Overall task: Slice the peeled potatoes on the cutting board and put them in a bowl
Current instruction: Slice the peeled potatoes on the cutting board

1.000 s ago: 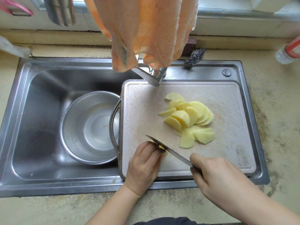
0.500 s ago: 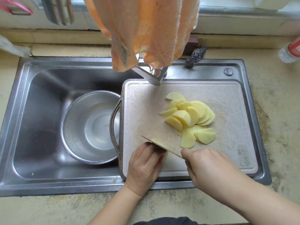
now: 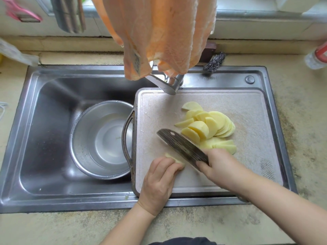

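At the near edge of a pale speckled plastic cutting board (image 3: 247, 106), a small remaining piece of peeled yellow potato (image 3: 174, 159) is pinned under the curled fingers of the left hand (image 3: 159, 181). A dark-bladed kitchen knife (image 3: 182, 146) is gripped by the right hand (image 3: 219, 167), its blade tilted flat-side up just beside the piece. Behind the blade, a heap of pale yellow potato slices (image 3: 208, 126) is fanned across the board's middle. To the left, a round stainless steel bowl (image 3: 83, 138) is set in the steel sink (image 3: 44, 103). Farther back, an orange cloth (image 3: 159, 32) is draped over the chrome tap (image 3: 168, 84).
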`<state>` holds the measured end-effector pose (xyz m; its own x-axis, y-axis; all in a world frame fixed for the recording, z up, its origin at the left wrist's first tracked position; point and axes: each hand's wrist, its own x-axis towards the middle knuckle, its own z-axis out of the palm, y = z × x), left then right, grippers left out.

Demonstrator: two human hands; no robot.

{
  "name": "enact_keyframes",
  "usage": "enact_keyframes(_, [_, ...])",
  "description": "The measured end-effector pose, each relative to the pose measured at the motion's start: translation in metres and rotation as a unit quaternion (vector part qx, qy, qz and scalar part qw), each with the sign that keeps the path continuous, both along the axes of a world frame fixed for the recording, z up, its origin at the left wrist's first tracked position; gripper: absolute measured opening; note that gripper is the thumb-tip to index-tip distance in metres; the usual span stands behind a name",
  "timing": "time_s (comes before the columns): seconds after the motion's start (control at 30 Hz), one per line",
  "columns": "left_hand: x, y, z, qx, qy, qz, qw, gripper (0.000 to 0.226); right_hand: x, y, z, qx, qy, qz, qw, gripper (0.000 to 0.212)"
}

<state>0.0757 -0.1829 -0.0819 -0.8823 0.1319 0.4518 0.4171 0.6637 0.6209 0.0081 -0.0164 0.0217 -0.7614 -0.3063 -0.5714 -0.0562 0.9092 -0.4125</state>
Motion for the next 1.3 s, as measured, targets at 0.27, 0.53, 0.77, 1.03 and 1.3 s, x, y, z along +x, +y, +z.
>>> enact_keyframes(0.27, [0.0, 0.002, -0.001, -0.01, 0.01, 0.027, 1.0, 0.016, 0.045, 0.015, 0.038, 0.117, 0.05, 0.097, 0.987, 0.019])
enact_keyframes(0.53, [0.001, 0.0, -0.005, -0.006, 0.012, 0.022, 1.0, 0.019, 0.04, 0.014, 0.034, 0.139, 0.052, 0.102, 0.984, 0.024])
enact_keyframes(0.77, [0.001, 0.0, -0.002, -0.007, 0.006, 0.021, 1.0, 0.016, 0.031, 0.003, 0.011, 0.11, 0.061, 0.107, 0.986, 0.025])
enact_keyframes(1.03, [0.003, -0.001, 0.0, -0.006, -0.002, 0.015, 1.0, 0.016, 0.016, -0.019, -0.01, 0.063, 0.052, 0.056, 0.995, 0.005])
enact_keyframes(1.3, [0.003, 0.0, -0.003, -0.001, 0.001, 0.021, 1.0, 0.011, 0.023, 0.005, 0.024, 0.022, 0.043, 0.045, 0.998, 0.024])
